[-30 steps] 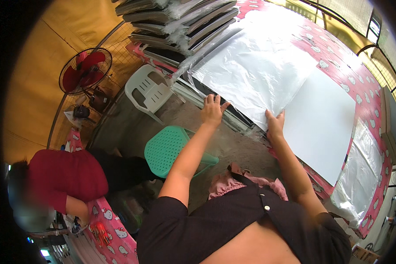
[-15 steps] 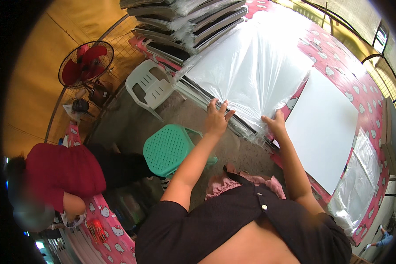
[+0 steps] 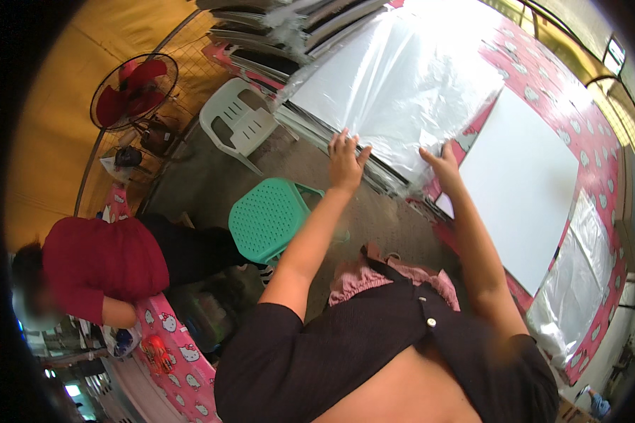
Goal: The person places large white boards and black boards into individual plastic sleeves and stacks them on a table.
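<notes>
Currently, clear plastic film (image 3: 395, 92) covers a white panel at the near side of a table with a pink printed cover (image 3: 540, 74). The person's left hand (image 3: 346, 166) lies at the film's front edge, thumb spread from the fingers; the right hand (image 3: 442, 167) is at the near right corner, thumb and forefinger apart (remaining fingers hidden). Right of it lies a bare white board (image 3: 522, 190), with a green stool (image 3: 267, 217) below the left hand.

Both hands — left (image 3: 346, 166) and right (image 3: 444, 169) — touch the near edge of a plastic-covered white panel (image 3: 381, 92).
</notes>
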The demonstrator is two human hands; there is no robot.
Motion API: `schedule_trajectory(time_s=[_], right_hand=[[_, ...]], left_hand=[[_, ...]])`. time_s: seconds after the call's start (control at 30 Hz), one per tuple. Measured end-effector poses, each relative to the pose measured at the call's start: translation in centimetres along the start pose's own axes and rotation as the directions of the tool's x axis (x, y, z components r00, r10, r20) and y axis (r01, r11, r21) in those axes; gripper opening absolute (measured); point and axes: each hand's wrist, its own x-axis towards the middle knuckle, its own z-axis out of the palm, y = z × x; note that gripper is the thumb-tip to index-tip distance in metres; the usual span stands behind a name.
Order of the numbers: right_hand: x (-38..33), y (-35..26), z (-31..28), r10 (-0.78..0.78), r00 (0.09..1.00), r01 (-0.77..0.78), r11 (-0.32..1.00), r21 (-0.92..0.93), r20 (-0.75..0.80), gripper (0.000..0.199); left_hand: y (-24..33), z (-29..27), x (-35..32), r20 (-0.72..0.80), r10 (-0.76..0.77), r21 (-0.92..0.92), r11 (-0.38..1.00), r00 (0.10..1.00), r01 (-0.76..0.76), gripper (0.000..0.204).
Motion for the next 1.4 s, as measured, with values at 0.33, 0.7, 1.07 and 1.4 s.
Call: schedule_trajectory(time_s=[0.33, 0.7, 1.07, 1.4], right_hand=[[-12.9, -12.4, 0.8, -0.455, 0.836, 0.406, 0.889, 0.212, 0.305, 0.076], [-22.3, -13.7, -6.5, -0.554, 0.822, 0.552, 0.723, -0.416, 0.130, 0.054], [-31.6, -16.8, -18.6, -0.225, 0.955, 0.243, 0.967, 0.073, -0.192, 0.025], [-34.6, -11.1, -23.6, 0.191, 0.949, -0.137, 0.966, -0.220, 0.250, 0.026]], left_hand=[[14.8, -13.6, 4.4, 0.653, 0.428, -0.610, -0.192, 0.624, 0.769, 0.042], [22.3, -11.8, 5.3, 0.532, 0.047, -0.839, -0.111, 0.846, 0.533, 0.016], [20.4, -9.7, 6.9, 0.630, 0.774, -0.768, 0.611, 0.060, 0.194, 0.013], [25.6, -8.8, 7.7, -0.006, 0.985, -0.065, -0.172, 0.172, 0.983, 0.050]])
